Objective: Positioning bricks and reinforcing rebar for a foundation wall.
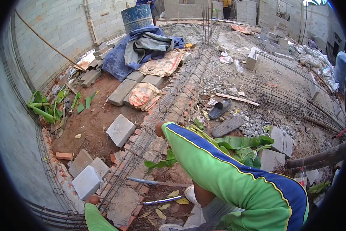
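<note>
A long rebar cage [136,148] of thin steel bars and bent ties runs over a low brick footing, from the lower left toward the back. My left hand [92,199] is closed at its near end, by a pale concrete block [87,182]. Farther along, my right hand [159,131] is curled down onto the cage; the green sleeve with a blue stripe hides part of it. The fingertips of both hands are hard to see. Beneath my right arm lie a metal pipe [149,181] and a thin blue-and-white strip [162,201].
Concrete blocks [121,130] and green leaves [242,143] lie on both sides. A pair of sandals [220,109] rests on gravel. Another rebar cage [292,102] stretches along the right. Behind are a blue tarp [121,57], a blue drum [136,18] and two people [227,10].
</note>
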Tool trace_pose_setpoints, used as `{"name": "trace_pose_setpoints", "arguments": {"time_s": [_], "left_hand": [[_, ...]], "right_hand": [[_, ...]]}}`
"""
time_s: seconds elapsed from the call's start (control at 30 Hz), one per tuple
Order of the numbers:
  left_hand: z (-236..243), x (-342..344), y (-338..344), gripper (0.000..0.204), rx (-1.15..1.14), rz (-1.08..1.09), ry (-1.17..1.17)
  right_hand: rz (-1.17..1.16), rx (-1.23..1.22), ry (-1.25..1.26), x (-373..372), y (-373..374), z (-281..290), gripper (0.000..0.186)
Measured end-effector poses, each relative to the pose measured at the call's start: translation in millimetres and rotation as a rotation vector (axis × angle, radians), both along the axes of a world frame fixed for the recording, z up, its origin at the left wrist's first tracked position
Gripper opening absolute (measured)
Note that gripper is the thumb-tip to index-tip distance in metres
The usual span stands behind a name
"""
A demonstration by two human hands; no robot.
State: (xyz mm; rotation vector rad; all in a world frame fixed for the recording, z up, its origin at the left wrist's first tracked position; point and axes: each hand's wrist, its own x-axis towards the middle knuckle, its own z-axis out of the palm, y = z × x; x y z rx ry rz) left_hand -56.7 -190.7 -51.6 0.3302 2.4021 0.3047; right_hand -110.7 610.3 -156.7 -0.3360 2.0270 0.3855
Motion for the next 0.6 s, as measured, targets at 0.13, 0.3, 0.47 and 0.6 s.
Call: {"name": "trace_pose_setpoints", "arguments": {"time_s": [0.13, 0.3, 0.47, 0.6], "left_hand": [[8.3, 44.4, -44.1, 0.032, -0.043, 0.362, -0.101], [8.2, 53.0, -57.7, 0.031, -0.043, 0.354, -0.071], [-29.2, 23.9, -116.2, 0.028, -0.048, -0.085, 0.052], [-28.7, 19.9, -70.9, 0.029, -0.028, -0.029, 0.023]], "right_hand": [[0.224, -0.098, 0.063, -2.6, -129.4, -3.2, 0.035], [0.318, -0.089, 0.150, 47.3, -177.6, 102.7, 0.036], [0.367, -0.091, 0.169, 50.2, -179.4, 128.0, 0.038], [0.262, -0.103, 0.123, 55.9, -144.9, 105.6, 0.041]]}}
